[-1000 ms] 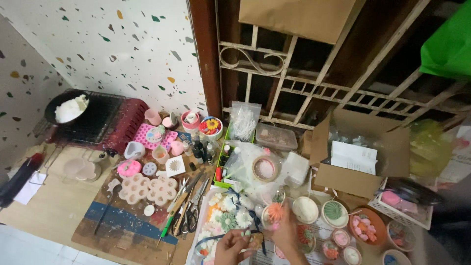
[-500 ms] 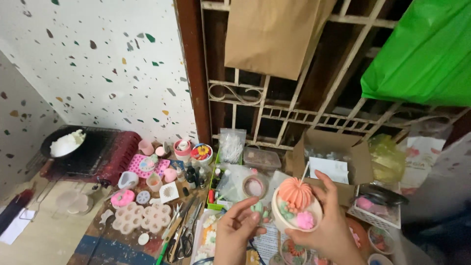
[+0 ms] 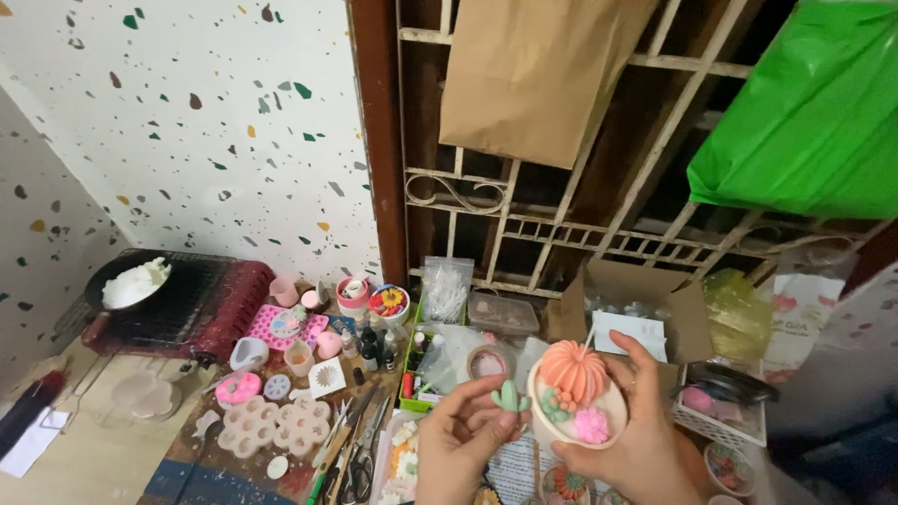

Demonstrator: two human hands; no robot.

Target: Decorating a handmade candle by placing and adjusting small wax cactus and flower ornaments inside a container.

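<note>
The right hand [image 3: 629, 440] cups a white bowl candle [image 3: 578, 410] at five o'clock; the left hand [image 3: 466, 440] pinches a small green cactus piece [image 3: 510, 396] just beside its rim; pressed carelessly, it could snap or dent the orange cactus [image 3: 572, 370]

matt waxy cactus piece [image 3: 510, 396], smooth pale bowl [image 3: 578, 430]

My left hand [image 3: 463, 440] has raised a small green cactus piece [image 3: 509, 396] beside the candle bowl [image 3: 577, 404], lifted to lower centre-right.
</note>
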